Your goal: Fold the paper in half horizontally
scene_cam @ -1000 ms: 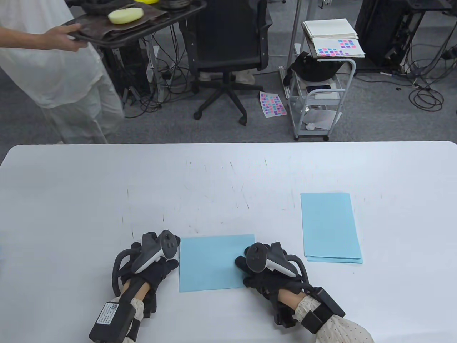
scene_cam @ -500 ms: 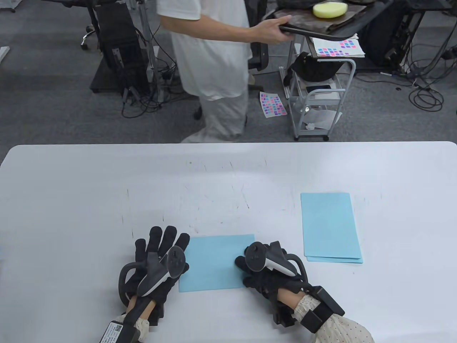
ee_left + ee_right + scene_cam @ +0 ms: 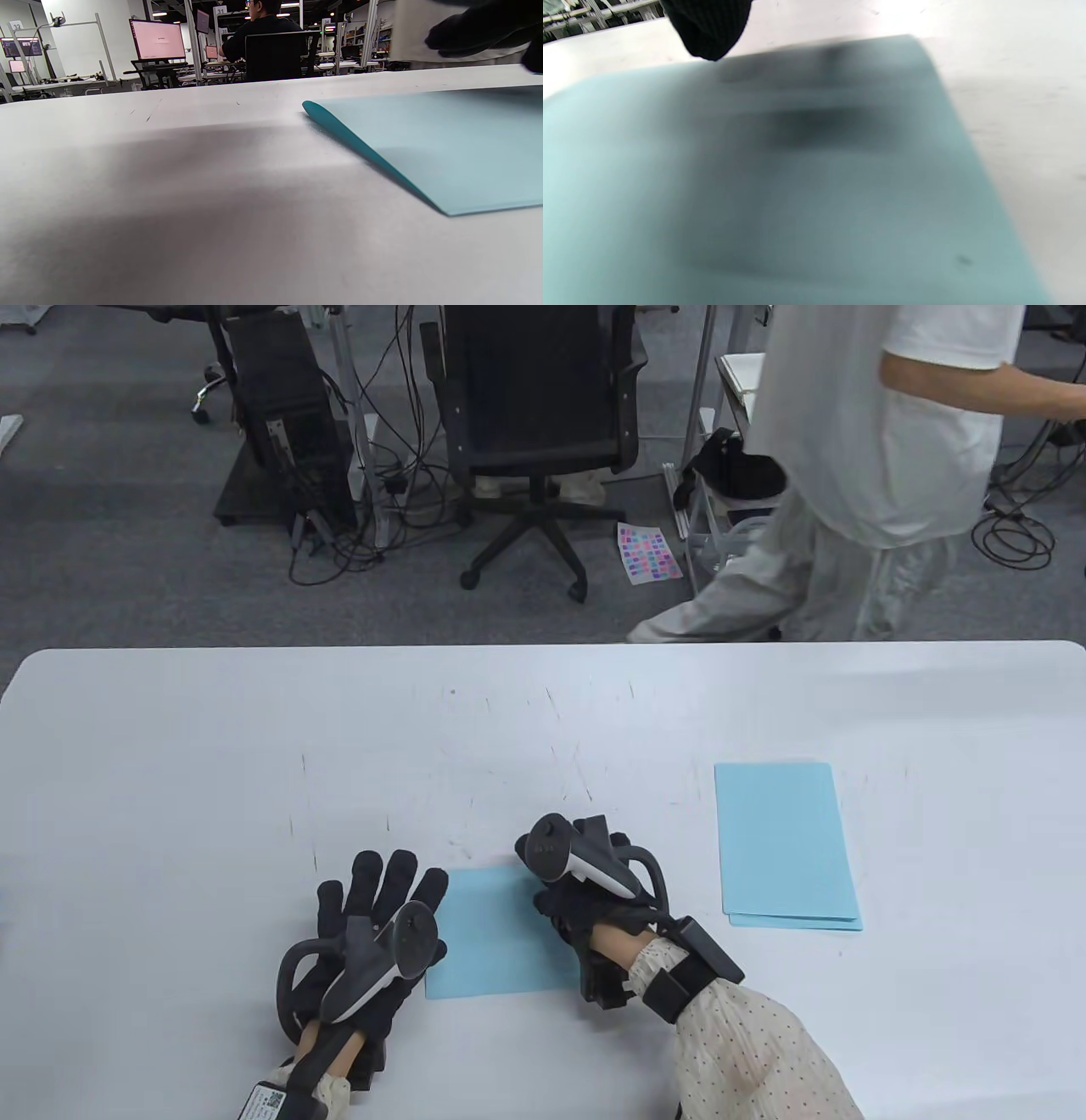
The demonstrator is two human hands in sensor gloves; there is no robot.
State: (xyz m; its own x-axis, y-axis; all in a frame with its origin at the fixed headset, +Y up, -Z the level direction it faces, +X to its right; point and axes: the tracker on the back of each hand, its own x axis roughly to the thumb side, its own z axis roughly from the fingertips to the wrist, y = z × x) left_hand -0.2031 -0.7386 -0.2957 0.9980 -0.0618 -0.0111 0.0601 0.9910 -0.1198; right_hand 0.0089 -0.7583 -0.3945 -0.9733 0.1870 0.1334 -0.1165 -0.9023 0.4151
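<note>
A folded light blue paper (image 3: 492, 937) lies flat on the white table (image 3: 543, 712) near the front edge. My left hand (image 3: 386, 878) lies flat with its fingers spread, on the table at the paper's left edge. My right hand (image 3: 556, 903) rests on the paper's upper right part and hides that corner. In the left wrist view the paper (image 3: 424, 140) shows a slightly puffed fold on its left side, with the right hand's fingers (image 3: 466, 29) above it. The right wrist view shows the blurred paper (image 3: 797, 190) under one fingertip (image 3: 708, 29).
A small stack of blue sheets (image 3: 785, 844) lies on the table to the right. Behind the table a person in white (image 3: 874, 458) walks past at the right. An office chair (image 3: 534, 407) stands on the carpet.
My left hand opened from curled to flat and spread at the paper's left edge. My right hand slid left and away across the paper. The person behind walked from left to right.
</note>
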